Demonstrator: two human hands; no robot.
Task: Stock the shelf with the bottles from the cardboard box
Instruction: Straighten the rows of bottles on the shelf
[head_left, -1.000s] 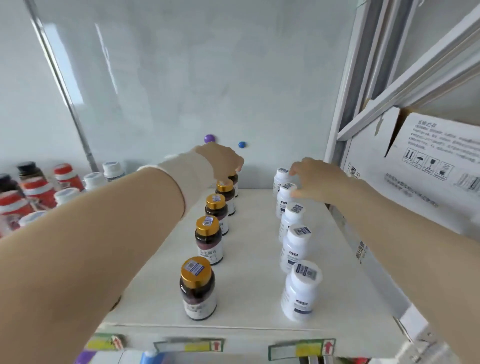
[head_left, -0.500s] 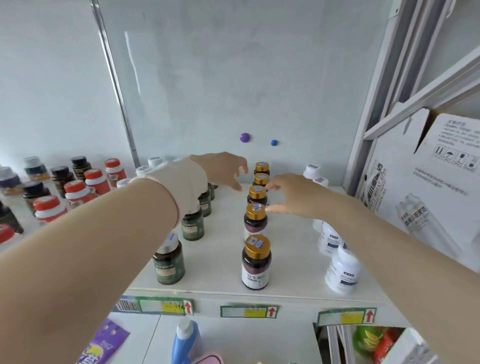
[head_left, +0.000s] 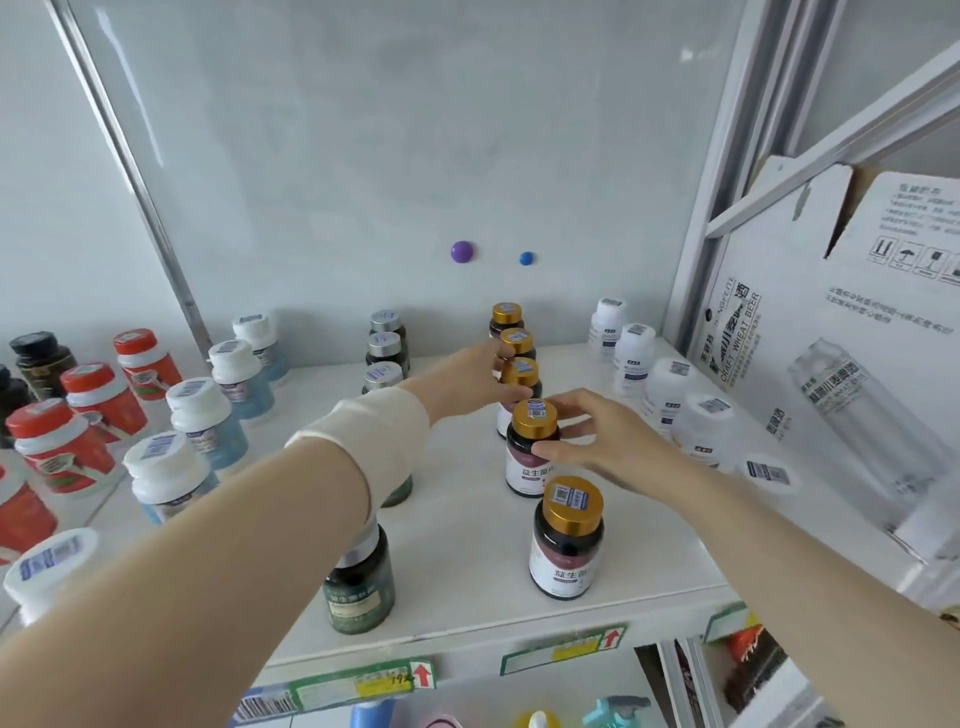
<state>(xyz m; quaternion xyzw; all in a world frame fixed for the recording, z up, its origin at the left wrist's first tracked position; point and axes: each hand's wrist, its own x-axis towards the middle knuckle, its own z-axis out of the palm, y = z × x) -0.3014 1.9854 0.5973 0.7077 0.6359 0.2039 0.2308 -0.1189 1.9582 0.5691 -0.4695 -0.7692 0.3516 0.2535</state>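
At the front edge of the shelf (head_left: 467, 631), the front gold-capped bottle (head_left: 569, 540) stands upright, long axis vertical, cap up and label facing the viewer. Left of it a dark green bottle (head_left: 358, 590) also stands upright, its top hidden behind the left forearm.

One step back, the right hand (head_left: 597, 441) grips the second gold-capped bottle (head_left: 531, 452): the thumb lies across its shoulder and the fingers curl round the far side of the cap. The bottle is vertical with its base on the shelf.

Behind that, the left hand (head_left: 465, 379) reaches in from the left and pinches the third gold-capped bottle (head_left: 522, 374) at the cap, between thumb and fingertips. This bottle is upright too.

Two more gold-capped bottles (head_left: 511, 327) stand beyond, so the row runs straight from front to back wall. A row of white bottles (head_left: 665, 384) runs parallel on the right. Just beside them, the cardboard box (head_left: 831, 332) leans against the shelf frame.
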